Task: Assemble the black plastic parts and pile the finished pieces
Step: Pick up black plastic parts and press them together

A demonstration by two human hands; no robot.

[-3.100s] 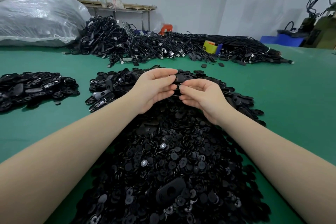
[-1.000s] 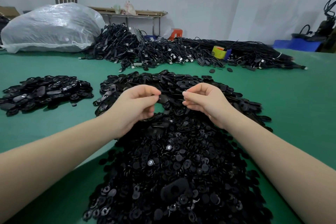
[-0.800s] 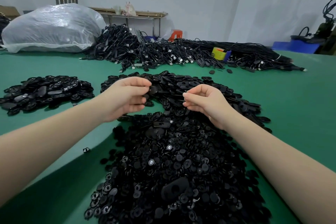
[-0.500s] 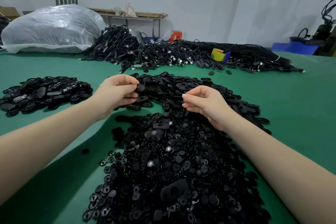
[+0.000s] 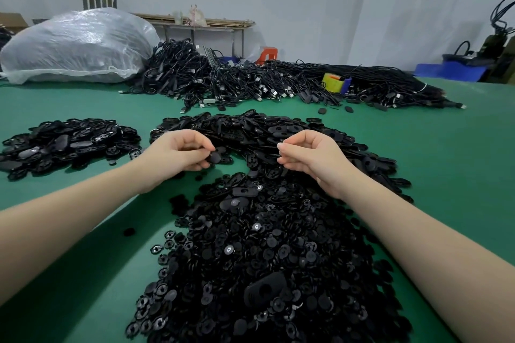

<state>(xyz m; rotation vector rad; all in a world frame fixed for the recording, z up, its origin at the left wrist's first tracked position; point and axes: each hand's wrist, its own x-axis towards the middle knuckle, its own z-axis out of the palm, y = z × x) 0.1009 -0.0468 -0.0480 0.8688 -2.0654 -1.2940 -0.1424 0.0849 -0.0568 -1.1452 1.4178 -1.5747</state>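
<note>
My left hand (image 5: 178,153) pinches a black oval plastic part (image 5: 214,158) at its fingertips, just above the green table (image 5: 69,245), left of the middle heaps. My right hand (image 5: 306,156) hovers over the parts with its fingers curled and thumb against the index tip; nothing shows between them. A big heap of small round black parts (image 5: 250,259) lies nearest me. Behind it spreads a heap of oval black shells (image 5: 264,131). A separate pile of black pieces (image 5: 69,142) lies at the left.
A long heap of black cables (image 5: 250,86) runs across the back of the table, with a yellow roll (image 5: 333,82) in it. A large clear plastic bag (image 5: 75,44) sits at the back left. A blue crate (image 5: 451,71) stands far right.
My hands were together on one part; they have separated. My left hand has moved left toward the side pile with the black part. My right hand has stayed almost still.
</note>
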